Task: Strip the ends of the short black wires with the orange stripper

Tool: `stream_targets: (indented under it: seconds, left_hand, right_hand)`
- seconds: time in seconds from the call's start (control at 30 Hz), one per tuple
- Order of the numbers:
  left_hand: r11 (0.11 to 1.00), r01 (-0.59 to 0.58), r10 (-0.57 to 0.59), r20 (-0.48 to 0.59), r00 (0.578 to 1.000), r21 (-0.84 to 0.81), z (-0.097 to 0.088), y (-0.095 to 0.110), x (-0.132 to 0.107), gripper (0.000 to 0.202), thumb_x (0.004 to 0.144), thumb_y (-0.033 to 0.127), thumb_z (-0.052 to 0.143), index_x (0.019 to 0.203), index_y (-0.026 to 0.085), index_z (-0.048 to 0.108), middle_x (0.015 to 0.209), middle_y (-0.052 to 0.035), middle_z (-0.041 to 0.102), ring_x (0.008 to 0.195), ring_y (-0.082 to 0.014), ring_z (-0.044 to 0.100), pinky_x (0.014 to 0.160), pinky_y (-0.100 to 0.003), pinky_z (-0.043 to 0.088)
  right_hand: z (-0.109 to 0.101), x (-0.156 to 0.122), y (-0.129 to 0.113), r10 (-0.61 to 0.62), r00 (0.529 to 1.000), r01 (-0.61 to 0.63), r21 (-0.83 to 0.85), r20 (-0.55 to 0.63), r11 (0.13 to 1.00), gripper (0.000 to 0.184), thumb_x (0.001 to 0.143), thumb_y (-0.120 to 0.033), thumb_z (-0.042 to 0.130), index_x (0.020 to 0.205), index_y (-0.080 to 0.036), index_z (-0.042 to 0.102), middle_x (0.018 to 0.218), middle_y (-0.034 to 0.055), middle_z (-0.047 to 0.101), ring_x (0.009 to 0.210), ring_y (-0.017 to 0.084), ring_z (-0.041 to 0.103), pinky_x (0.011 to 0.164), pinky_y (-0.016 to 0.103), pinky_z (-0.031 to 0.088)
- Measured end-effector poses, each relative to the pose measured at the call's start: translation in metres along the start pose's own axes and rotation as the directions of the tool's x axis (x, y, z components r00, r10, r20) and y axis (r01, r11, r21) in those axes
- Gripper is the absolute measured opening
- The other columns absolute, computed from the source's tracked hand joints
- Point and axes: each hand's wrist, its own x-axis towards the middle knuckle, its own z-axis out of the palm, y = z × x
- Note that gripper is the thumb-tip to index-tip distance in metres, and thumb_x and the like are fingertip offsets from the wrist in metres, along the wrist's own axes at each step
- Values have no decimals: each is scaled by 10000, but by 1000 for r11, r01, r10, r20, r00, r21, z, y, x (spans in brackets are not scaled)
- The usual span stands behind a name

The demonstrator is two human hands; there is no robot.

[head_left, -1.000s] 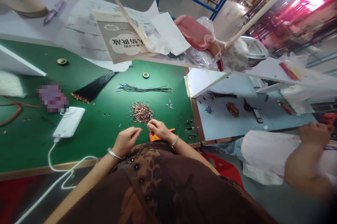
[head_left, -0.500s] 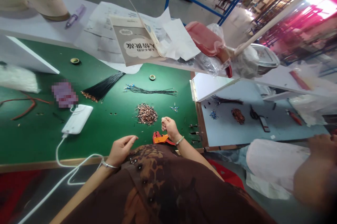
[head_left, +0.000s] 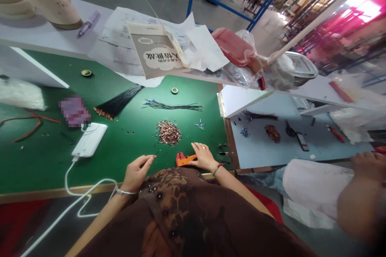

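My left hand (head_left: 137, 171) is by the table's front edge, thumb and forefinger pinched together. A short dark tip shows at the fingertips, too small to name. To the right, my right hand (head_left: 205, 156) lies over the handle end of an orange and red wire stripper (head_left: 186, 160), its fingers stretched out and its thumb by the handle. The hand hides the stripper's rear part. Beyond my hands is a pile of small copper-coloured terminals (head_left: 169, 132). A few blue-ended pieces (head_left: 200, 124) lie right of it. Behind are thin black wires with blue ends (head_left: 171, 106).
A thick bundle of black wires (head_left: 119, 102) lies at the back left. A white power bank (head_left: 89, 140) with a cable sits left. A shelf with papers and a book (head_left: 161, 54) overhangs the back. At the right, another person's arm (head_left: 362, 192) is beside a blue-grey table (head_left: 289, 156).
My right hand has come down and right from near the terminal pile, its closed fingers opening out over the wire stripper's handles. My left hand stays pinched in nearly the same spot.
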Motion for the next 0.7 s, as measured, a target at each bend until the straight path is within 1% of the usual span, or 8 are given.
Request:
stream_targets:
  seconds: [0.07,0.2,0.33,0.4,0.5,0.57,0.63,0.7]
  left_hand:
    - [1000,9,-9,-13,1000,-20,1,4,6,371,851,510,601,900,178,760,762,-40,723,597,-126,612,576,-228,493]
    - [998,-9,9,-6,1000,-69,6,22,23,384,841,509,614,926,162,754,648,-3,647,510,-98,536,530,-219,457]
    - [996,-49,49,-1,999,-77,6,39,36,382,842,492,612,943,148,746,611,7,617,534,-104,546,564,-223,467]
    - [995,-85,86,7,996,-58,3,44,39,375,849,482,605,940,145,743,619,6,614,550,-104,548,584,-225,469]
    - [987,-159,159,12,987,1,-1,51,39,348,862,459,593,936,154,742,672,-3,633,582,-104,556,606,-226,460]
    - [976,-214,214,13,977,44,-3,56,38,332,874,442,583,940,159,743,739,-20,662,635,-111,579,635,-228,461]
    - [962,-262,261,17,965,83,-2,61,38,324,885,429,575,948,160,745,793,-34,679,680,-116,594,659,-227,460]
    - [949,-293,292,23,956,116,-1,64,37,322,897,424,566,961,165,747,800,-34,678,679,-113,591,654,-220,454]
  right_hand:
    - [6,-20,10,0,999,4,-124,33,992,847,680,-404,825,1406,-135,480,1471,231,425,1379,386,345,1161,561,163]
    - [17,-31,12,24,998,-21,-59,54,998,567,726,-250,749,1259,-138,587,1311,198,542,1288,331,434,1120,499,265]
    - [16,-21,4,63,995,-73,132,81,989,413,694,-240,692,1079,-110,620,1133,181,604,1093,312,547,969,472,415]
    - [11,-17,-3,49,992,-81,276,120,958,326,723,-227,625,1028,-113,608,1034,142,638,956,256,608,862,404,481]
    - [-1,-14,-19,-48,984,-43,486,173,873,333,783,-197,505,1106,-143,560,979,85,674,842,182,657,774,322,520]
    - [-11,-12,-33,-136,975,-32,711,177,702,422,769,-193,481,1189,-160,508,1017,86,678,858,183,674,784,340,540]
    - [-21,-9,-46,-222,960,-83,932,170,354,493,708,-189,507,1200,-163,497,1036,94,670,900,214,681,831,406,550]
    - [-29,-6,-57,-292,941,-165,986,168,35,509,648,-170,548,1157,-155,533,1013,91,668,917,241,683,870,460,542]
